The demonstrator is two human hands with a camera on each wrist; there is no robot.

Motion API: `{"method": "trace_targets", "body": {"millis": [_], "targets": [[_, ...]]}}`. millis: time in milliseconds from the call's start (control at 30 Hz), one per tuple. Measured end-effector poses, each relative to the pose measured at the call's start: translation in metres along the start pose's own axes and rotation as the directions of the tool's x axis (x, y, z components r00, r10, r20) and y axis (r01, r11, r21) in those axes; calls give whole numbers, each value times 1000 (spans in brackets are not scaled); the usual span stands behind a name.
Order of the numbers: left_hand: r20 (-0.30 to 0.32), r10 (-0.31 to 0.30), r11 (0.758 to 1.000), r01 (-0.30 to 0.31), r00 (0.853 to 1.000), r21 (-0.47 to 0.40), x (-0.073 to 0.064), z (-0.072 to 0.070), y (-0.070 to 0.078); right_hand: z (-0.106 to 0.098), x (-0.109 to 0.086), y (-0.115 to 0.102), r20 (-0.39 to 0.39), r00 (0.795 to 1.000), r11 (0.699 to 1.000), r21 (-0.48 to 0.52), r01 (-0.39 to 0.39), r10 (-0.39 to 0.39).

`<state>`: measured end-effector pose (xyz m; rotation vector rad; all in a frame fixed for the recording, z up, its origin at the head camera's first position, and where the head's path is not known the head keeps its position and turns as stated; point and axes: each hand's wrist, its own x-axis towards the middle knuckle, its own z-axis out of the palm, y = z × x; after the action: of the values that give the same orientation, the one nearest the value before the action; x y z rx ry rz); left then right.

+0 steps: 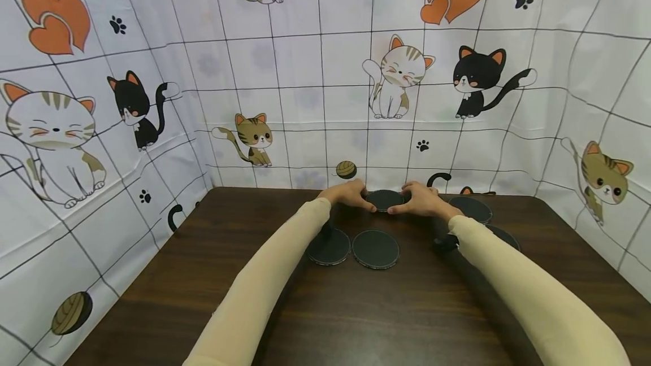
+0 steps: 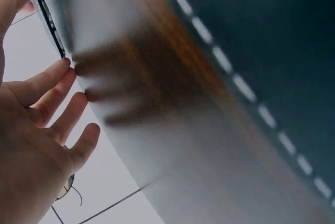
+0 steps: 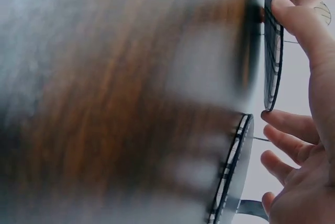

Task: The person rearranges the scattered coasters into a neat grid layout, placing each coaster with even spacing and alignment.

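Note:
At the table's far edge, a round dark coaster [image 1: 385,200] with a pale stitched rim is held between both hands. My left hand [image 1: 351,194] pinches its left side, thumb on the near edge. On the opposite side my right hand [image 1: 423,199] grips it likewise. In the right wrist view the coaster [image 3: 272,51] appears edge-on, raised off the wood, with the right thumb and index finger at its rim. The left wrist view catches only part of its edge [image 2: 51,25]; the other left fingers [image 2: 73,111] spread loosely near the wood.
Two similar coasters, one [image 1: 329,248] beside another [image 1: 376,249], lie nearer on the brown table [image 1: 402,309]. Two more, one [image 1: 472,208] behind the other [image 1: 504,237], lie at right, partly hidden by the right arm. A cat-print sheet [image 1: 300,72] surrounds the table.

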<state>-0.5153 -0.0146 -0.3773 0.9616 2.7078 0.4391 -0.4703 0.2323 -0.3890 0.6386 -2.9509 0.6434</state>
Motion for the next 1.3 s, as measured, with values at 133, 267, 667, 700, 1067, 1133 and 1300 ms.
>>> {"method": "trace_targets", "body": {"millis": [133,267,667,700,1067,1133,1300], "targets": [[7,19,997,-18,1000,-79,-4,2,2,-3,-5,1,-12,1000,1000,-9,6,-7],[-4,38,994,-38,999,-106,-7,7,11,-12,-20,3,-24,999,999,-21,26,-27],[-43,189,980,-191,981,-49,-5,16,64,-38,-85,26,-61,994,996,-5,89,-90],[-39,202,977,-204,979,-57,-7,18,68,-38,-91,27,-61,994,996,-1,92,-92],[-77,143,986,-136,987,92,-51,27,114,-44,-132,16,-104,977,983,-7,186,-186],[-72,143,983,-133,987,128,-57,31,119,-44,-138,14,-89,978,982,-9,190,-190],[-32,117,970,-107,993,217,-69,41,130,-37,-148,10,-61,980,982,-24,186,-187]]}}
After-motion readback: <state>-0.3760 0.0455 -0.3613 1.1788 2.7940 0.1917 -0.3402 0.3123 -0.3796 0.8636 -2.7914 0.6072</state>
